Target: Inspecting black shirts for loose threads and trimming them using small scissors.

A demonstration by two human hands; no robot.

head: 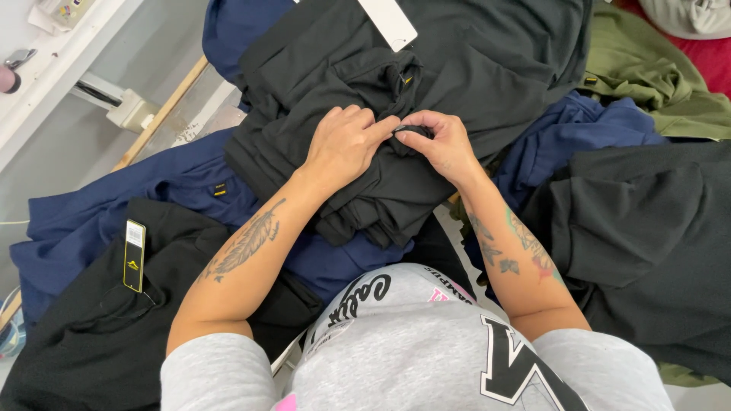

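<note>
Grey jersey fills the bottom edge, the sleeves and chest of the sweatshirt point(411, 358) we wear, printed in black and pink. From it both tattooed forearms reach forward onto the pile. To our near left lies a black garment point(84, 335) with a narrow black and yellow hang tag point(134, 256); under it spreads a navy garment point(114, 221). At our right a second black piece point(647, 243) covers that side.

In the middle sits the folded black garment point(365, 183) we work on, stacked on the navy cloth. Our left hand point(343, 144) rests on it, forefinger stretched toward the right. Our right hand point(442, 141) pinches a small fold of the black fabric point(415, 131) between thumb and fingers; the fingertips of both hands nearly meet there. Whether the left hand also grips the fold we cannot tell, since its fingers curl out of sight.

Farther off, a white tag point(388, 23) lies on more black cloth, olive fabric point(647, 76) bunches at upper right, and a white table edge point(53, 68) runs at upper left.
</note>
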